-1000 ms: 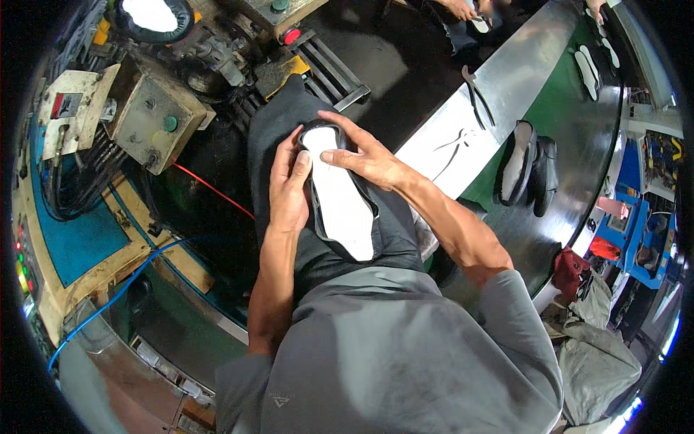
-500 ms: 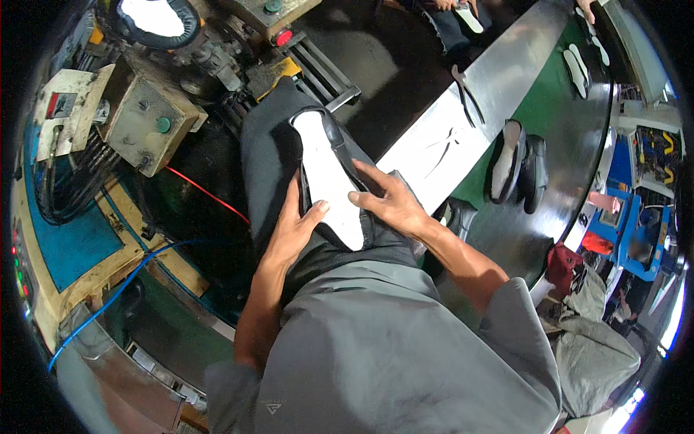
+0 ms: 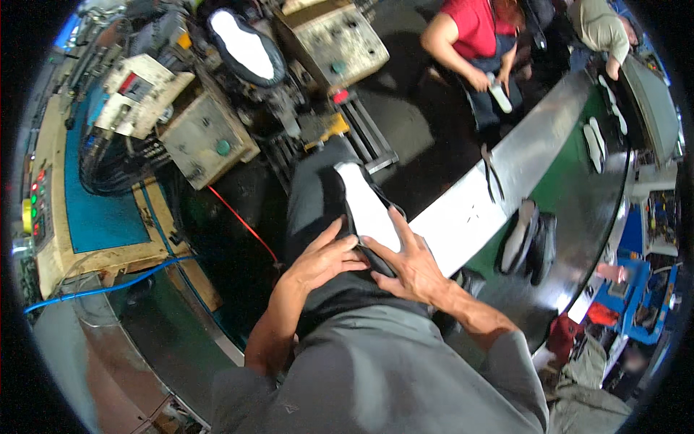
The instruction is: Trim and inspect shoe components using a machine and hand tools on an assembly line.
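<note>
A black shoe upper (image 3: 343, 189) lies bottom-up across my lap, a long white insole (image 3: 370, 210) covering its underside. On its left edge near the heel end, my left hand (image 3: 322, 262) rests with thumb and fingers against the black rim. My right hand (image 3: 413, 269) grips the same end from the right, its thumb over the white insole and its index finger along the side. My fingers hide most of the heel end.
Pliers (image 3: 493, 173) lie on the metal bench edge (image 3: 538, 137) at right. Beyond are a pair of black shoes (image 3: 531, 242) and white insoles (image 3: 595, 145). Another black shoe with a white underside (image 3: 242, 45) sits on the machine at far left. Co-workers, one in a red shirt (image 3: 470, 32), work ahead.
The view has shifted, so co-workers show more fully. Both hands have slid down to the heel end, closer together, and now cover it; before, they held the upper's sides.
</note>
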`<state>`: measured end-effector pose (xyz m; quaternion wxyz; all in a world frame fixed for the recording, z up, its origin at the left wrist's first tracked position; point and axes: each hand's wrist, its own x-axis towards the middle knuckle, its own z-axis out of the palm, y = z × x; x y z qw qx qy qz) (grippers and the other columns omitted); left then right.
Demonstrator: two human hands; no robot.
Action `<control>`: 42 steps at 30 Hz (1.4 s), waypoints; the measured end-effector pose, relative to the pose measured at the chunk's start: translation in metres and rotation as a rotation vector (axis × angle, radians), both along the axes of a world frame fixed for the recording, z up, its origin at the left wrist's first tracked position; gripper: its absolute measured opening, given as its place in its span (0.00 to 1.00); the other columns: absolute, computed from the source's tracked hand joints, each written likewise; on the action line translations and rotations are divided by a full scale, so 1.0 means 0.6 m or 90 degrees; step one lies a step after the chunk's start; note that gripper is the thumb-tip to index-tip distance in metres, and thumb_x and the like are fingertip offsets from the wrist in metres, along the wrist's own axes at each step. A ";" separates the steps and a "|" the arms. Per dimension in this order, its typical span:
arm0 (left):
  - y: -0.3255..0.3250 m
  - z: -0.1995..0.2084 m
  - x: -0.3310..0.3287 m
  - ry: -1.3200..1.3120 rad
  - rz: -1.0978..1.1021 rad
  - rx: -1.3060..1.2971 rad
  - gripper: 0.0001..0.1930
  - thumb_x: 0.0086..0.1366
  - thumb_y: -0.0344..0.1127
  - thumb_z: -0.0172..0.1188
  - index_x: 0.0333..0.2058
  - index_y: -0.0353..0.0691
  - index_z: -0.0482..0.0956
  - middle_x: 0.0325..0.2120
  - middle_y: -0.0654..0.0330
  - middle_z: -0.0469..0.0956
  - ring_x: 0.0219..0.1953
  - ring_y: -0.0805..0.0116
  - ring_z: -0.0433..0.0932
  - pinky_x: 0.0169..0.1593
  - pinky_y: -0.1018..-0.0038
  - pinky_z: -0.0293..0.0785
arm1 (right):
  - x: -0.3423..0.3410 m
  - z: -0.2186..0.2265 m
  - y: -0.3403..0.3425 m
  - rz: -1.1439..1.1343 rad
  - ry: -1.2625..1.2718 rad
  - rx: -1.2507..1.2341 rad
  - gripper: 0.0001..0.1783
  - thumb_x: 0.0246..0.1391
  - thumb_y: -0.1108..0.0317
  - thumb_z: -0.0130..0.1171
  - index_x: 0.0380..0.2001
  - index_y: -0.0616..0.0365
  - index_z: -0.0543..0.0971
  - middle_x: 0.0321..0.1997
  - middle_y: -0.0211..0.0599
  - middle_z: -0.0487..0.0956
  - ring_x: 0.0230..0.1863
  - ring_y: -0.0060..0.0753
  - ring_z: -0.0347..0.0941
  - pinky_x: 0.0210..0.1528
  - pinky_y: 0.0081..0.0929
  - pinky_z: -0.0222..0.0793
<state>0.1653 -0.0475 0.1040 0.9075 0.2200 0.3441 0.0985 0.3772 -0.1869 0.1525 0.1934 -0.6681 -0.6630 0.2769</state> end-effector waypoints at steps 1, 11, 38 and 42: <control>0.036 0.006 -0.010 0.034 -0.002 -0.040 0.36 0.80 0.32 0.59 0.80 0.44 0.53 0.62 0.45 0.74 0.59 0.48 0.83 0.63 0.44 0.82 | 0.009 0.000 0.002 -0.028 0.047 0.014 0.42 0.52 0.57 0.76 0.72 0.38 0.78 0.84 0.70 0.50 0.77 0.80 0.62 0.74 0.59 0.70; 0.613 0.129 0.021 -0.151 0.396 0.275 0.33 0.73 0.52 0.70 0.67 0.39 0.75 0.61 0.52 0.81 0.62 0.54 0.79 0.72 0.52 0.69 | 0.075 0.112 0.110 -0.036 -0.021 0.154 0.38 0.50 0.58 0.77 0.67 0.43 0.83 0.81 0.78 0.50 0.81 0.81 0.54 0.76 0.64 0.65; 0.103 -0.027 -0.208 -0.053 0.410 -0.005 0.47 0.78 0.69 0.37 0.71 0.25 0.63 0.57 0.31 0.80 0.55 0.35 0.85 0.59 0.41 0.83 | -0.068 0.085 0.697 0.105 -0.164 0.405 0.45 0.54 0.50 0.75 0.75 0.38 0.72 0.84 0.68 0.48 0.82 0.80 0.49 0.81 0.62 0.57; 0.087 -0.032 -0.194 0.003 0.376 -0.007 0.43 0.80 0.66 0.41 0.70 0.26 0.64 0.58 0.32 0.79 0.55 0.34 0.84 0.60 0.42 0.82 | -0.060 0.108 0.698 0.172 -0.289 0.422 0.47 0.57 0.45 0.73 0.77 0.41 0.69 0.85 0.57 0.53 0.84 0.76 0.46 0.82 0.62 0.53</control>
